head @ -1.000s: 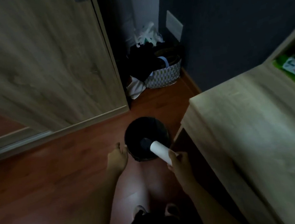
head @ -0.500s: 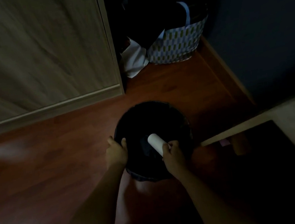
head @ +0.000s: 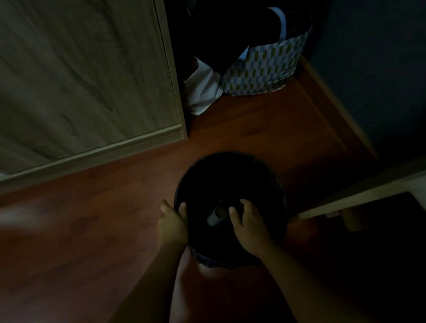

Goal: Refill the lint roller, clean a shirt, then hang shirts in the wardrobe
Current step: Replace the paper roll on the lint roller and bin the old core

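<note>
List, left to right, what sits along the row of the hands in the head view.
Left hand gripping the rim of the black bin → white roll inside the bin → right hand, open above it → pale furniture leg.

Left hand (head: 172,224) grips bin (head: 232,156); roll (head: 213,218) inside.

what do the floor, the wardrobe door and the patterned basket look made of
Floor: reddish wood or laminate, semi-gloss, since light glares off it. Wardrobe door: pale wood-grain board, matte, likely laminate. Basket: soft printed fabric or woven plastic, its wall sags; too dark to say which.
</note>
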`<state>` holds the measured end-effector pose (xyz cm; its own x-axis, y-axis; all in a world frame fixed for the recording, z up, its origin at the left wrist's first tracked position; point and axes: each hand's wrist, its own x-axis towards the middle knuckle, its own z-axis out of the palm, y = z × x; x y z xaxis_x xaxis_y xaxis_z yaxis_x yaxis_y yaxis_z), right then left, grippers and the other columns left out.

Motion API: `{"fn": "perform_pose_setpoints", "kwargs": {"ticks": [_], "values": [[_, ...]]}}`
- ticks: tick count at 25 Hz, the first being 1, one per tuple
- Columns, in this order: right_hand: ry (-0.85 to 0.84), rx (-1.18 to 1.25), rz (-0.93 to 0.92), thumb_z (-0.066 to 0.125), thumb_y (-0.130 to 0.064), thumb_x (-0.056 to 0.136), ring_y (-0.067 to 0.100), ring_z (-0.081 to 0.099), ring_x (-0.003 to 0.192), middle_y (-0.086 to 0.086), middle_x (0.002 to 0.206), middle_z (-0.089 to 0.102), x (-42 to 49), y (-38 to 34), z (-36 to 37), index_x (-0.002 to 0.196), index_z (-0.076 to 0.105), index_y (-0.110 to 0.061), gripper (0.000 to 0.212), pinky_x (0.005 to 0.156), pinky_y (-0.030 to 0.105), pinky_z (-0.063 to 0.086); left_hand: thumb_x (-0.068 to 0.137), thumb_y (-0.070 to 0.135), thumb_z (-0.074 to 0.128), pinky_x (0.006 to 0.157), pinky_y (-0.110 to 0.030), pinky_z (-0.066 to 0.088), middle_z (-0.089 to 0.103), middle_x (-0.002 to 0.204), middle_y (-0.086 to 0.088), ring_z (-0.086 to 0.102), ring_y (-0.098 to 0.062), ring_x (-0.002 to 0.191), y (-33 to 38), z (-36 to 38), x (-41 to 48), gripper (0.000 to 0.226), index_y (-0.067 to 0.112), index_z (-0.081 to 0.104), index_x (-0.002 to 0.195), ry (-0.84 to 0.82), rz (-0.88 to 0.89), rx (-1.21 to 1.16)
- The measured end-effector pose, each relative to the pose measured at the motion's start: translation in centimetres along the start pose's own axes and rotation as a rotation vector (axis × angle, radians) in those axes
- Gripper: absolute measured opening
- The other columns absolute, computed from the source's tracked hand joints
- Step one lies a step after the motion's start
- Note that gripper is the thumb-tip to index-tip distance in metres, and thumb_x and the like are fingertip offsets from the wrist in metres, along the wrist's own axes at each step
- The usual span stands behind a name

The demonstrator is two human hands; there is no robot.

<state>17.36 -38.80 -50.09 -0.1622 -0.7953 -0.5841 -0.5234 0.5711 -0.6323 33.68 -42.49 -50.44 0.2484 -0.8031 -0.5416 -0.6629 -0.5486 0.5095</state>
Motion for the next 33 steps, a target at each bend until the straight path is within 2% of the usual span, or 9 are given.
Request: {"fn": "perform_pose_setpoints", "kwargs": {"ticks": [2,7,11,16,21,24,28,30,33], "values": [[0.02,-0.078,-0.015,0.032,-0.045,0.097,0.029,0.034,0.134,0.012,0.15,0.027,-2.9,-2.7,-2.8,0.145,0.02,-0.014,0.059,0.104,0.039,0.034,0.1,0.031,0.034,0.07,-0.035,0.038,0.058,0.118,-0.032,0.057,-0.045,0.104,2.2,-3.3,-2.8,0.055,-0.002,0.024,0.143,0.012,0.034,0.017],[0.084,-0.122,-0.088,0.031,-0.045,0.097,0.029,0.033,0.134,0.013,0.149,0.028,-14.2,-11.7,-10.9,0.144,0.022,-0.011,0.059,0.104,0.039,0.034,0.101,0.022,0.035,0.073,-0.041,0.042,0.064,0.109,-0.029,0.058,-0.046,0.1,10.0,-13.7,-14.0,0.037,-0.004,0.056,0.116,0.032,0.295,0.09],[0.154,-0.133,-0.151,0.033,-0.043,0.097,0.03,0.038,0.131,0.015,0.144,0.037,-23.5,-17.2,-16.7,0.141,0.03,-0.007,0.056,0.106,0.041,0.036,0.102,0.028,0.032,0.068,-0.037,0.037,0.066,0.102,-0.025,0.059,-0.044,0.095,15.6,-19.9,-23.6,0.039,0.0,0.058,0.108,-0.011,0.425,0.102],[0.369,-0.269,-0.358,0.037,-0.037,0.098,0.028,0.051,0.116,0.015,0.126,0.055,-37.0,-18.8,-23.4,0.13,0.046,-0.005,0.046,0.096,0.031,0.037,0.101,0.027,0.035,0.061,-0.026,0.027,0.065,0.095,-0.021,0.061,-0.036,0.086,20.8,-24.6,-38.0,0.034,0.001,0.057,0.102,-0.002,0.593,0.049],[0.389,-0.213,-0.467,0.042,-0.036,0.096,0.03,0.051,0.115,0.017,0.123,0.055,-46.5,-13.7,-28.8,0.126,0.049,-0.005,0.044,0.098,0.037,0.041,0.1,0.024,0.038,0.063,-0.025,0.027,0.067,0.098,-0.02,0.061,-0.035,0.091,21.0,-21.2,-49.0,0.031,0.004,0.061,0.104,0.083,0.711,-0.018],[0.372,-0.218,-0.52,0.043,-0.036,0.096,0.03,0.049,0.115,0.016,0.123,0.053,-51.3,-7.8,-32.7,0.125,0.048,-0.005,0.043,0.098,0.041,0.041,0.099,0.02,0.04,0.078,-0.031,0.04,0.066,0.112,-0.021,0.06,-0.035,0.103,21.0,-15.9,-55.0,0.032,0.003,0.062,0.114,0.147,0.696,-0.051],[0.376,-0.288,-0.6,0.043,-0.037,0.095,0.027,0.047,0.119,0.012,0.128,0.052,-56.7,0.1,-37.9,0.131,0.045,-0.01,0.045,0.1,0.038,0.039,0.098,0.017,0.042,0.078,-0.034,0.042,0.067,0.108,-0.022,0.061,-0.036,0.101,21.2,-8.9,-61.7,0.03,0.0,0.062,0.112,0.107,0.675,-0.053],[0.424,-0.32,-0.595,0.04,-0.041,0.093,0.026,0.05,0.114,0.011,0.123,0.055,-58.8,3.4,-41.1,0.126,0.049,-0.01,0.047,0.096,0.037,0.042,0.097,0.016,0.044,0.074,-0.032,0.041,0.068,0.104,-0.021,0.063,-0.036,0.096,21.4,-5.8,-64.6,0.028,0.0,0.063,0.11,0.057,0.699,-0.022],[0.521,-0.378,-0.576,0.038,-0.044,0.087,0.03,0.053,0.104,0.014,0.114,0.056,-59.9,7.8,-47.1,0.117,0.054,-0.007,0.051,0.087,0.04,0.045,0.097,0.02,0.047,0.081,-0.03,0.044,0.068,0.11,-0.017,0.063,-0.032,0.101,22.4,-1.1,-68.5,0.03,0.004,0.061,0.118,-0.025,0.728,0.054]]}}
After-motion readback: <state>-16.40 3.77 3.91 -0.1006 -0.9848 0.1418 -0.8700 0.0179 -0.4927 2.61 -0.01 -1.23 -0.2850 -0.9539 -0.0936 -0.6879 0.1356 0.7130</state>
